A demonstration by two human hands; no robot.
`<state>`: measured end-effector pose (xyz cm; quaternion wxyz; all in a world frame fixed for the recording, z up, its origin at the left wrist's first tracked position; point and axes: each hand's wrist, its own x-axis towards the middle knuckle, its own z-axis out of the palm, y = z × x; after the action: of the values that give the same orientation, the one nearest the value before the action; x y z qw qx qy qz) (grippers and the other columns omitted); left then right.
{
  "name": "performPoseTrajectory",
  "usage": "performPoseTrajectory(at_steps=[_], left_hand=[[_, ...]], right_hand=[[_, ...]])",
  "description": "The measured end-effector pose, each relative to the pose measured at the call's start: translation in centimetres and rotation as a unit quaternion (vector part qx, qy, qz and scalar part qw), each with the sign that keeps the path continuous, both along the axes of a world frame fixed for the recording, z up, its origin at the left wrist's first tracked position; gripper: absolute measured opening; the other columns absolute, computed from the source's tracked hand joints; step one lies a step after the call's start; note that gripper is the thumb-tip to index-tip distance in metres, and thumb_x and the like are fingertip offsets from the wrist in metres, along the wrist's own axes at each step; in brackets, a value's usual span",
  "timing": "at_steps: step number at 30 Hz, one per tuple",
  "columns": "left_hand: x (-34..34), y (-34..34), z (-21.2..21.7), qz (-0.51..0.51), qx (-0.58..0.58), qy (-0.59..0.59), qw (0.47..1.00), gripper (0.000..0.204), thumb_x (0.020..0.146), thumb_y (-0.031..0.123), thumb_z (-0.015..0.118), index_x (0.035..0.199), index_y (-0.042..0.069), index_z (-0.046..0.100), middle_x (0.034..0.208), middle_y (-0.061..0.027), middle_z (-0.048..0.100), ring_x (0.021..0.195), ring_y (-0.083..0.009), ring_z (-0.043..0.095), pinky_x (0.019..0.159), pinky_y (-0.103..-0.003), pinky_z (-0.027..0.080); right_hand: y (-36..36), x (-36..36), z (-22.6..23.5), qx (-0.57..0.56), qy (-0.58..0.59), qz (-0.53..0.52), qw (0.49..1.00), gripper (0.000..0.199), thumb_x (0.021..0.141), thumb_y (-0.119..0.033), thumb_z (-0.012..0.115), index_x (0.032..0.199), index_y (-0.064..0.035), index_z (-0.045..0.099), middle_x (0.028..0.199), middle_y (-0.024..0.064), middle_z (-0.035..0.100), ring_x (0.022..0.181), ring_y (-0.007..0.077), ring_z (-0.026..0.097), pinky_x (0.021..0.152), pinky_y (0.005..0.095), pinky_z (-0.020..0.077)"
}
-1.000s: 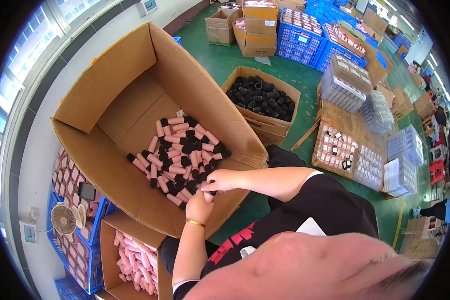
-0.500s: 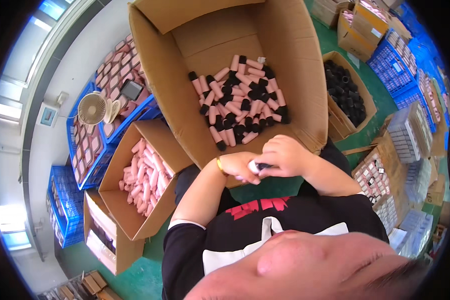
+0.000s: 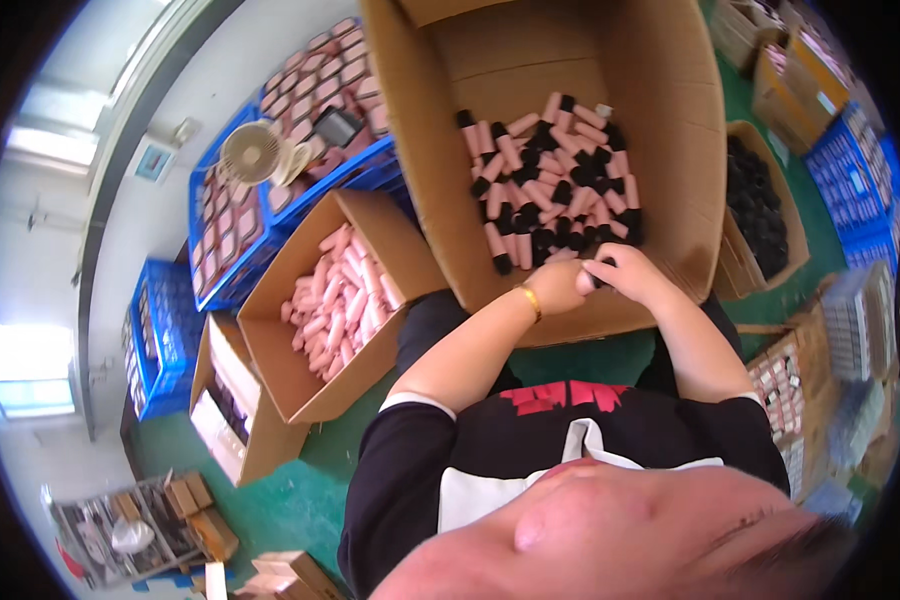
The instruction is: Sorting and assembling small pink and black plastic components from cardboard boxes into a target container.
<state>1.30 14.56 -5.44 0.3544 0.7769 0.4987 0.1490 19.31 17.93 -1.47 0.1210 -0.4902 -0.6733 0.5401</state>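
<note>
Your left hand and right hand meet over the near edge of the large cardboard box, fingers closed together on a black-ended piece, mostly hidden by your grip. Beyond, pink-and-black tubes lie heaped inside the box. Pink tubes fill a smaller box to your left; black pieces sit boxed to the right.

Hands together, half-closed; forearms angled inward.

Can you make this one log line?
left hand: against right; right hand: holding small black piece; nearby: brown cardboard box; inside: black-capped pink cylinders
</note>
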Motion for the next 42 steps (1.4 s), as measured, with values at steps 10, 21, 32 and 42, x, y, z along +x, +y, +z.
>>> performPoseTrajectory(at_steps=[10, 21, 32, 42], left_hand=[[-4.1, 0.3, 7.1, -0.239, -0.443, -0.212, 0.838, 0.027, 0.070, 0.014, 0.076, 0.085, 0.008, 0.054, 0.068, -0.0007, 0.055, 0.057, -0.0082, 0.052, 0.051, -0.023, 0.042], [-1.2, -0.4, 3.8, 0.057, 0.004, 0.137, 0.989, 0.024, 0.072, 0.013, 0.061, 0.093, 0.005, 0.053, 0.087, -0.0187, 0.062, 0.083, -0.0346, 0.061, 0.073, -0.045, 0.048], [-4.7, 0.8, 6.7, -0.133, -0.452, -0.161, 0.867, 0.028, 0.070, 0.012, 0.072, 0.092, 0.008, 0.056, 0.068, 0.0000, 0.055, 0.053, -0.0070, 0.050, 0.047, -0.021, 0.039], [-2.0, 0.3, 4.2, 0.011, -0.026, 0.052, 0.998, 0.027, 0.072, 0.021, 0.063, 0.091, 0.005, 0.055, 0.084, -0.0209, 0.061, 0.083, -0.0393, 0.058, 0.073, -0.045, 0.046]], right_hand=[[-3.6, -1.0, 6.6, 0.456, 0.080, 0.224, 0.858, 0.038, 0.065, -0.019, 0.074, 0.097, -0.0084, 0.057, 0.091, 0.0092, 0.057, 0.084, 0.0309, 0.054, 0.076, 0.0372, 0.0423], [-0.2, -2.1, -1.5, -0.163, 0.061, -0.093, 0.980, 0.044, 0.084, -0.047, 0.058, 0.082, -0.0037, 0.060, 0.058, 0.0044, 0.055, 0.051, 0.0118, 0.055, 0.046, 0.0242, 0.0407], [-1.8, -1.4, 4.3, 0.334, 0.112, 0.213, 0.911, 0.030, 0.071, -0.018, 0.071, 0.097, -0.0095, 0.059, 0.087, 0.0079, 0.057, 0.080, 0.0277, 0.055, 0.072, 0.0350, 0.0447], [-0.3, -0.4, 0.6, 0.172, -0.035, 0.099, 0.979, 0.037, 0.087, -0.035, 0.056, 0.108, -0.0055, 0.053, 0.089, 0.0147, 0.062, 0.086, 0.0259, 0.061, 0.074, 0.0368, 0.0472]])
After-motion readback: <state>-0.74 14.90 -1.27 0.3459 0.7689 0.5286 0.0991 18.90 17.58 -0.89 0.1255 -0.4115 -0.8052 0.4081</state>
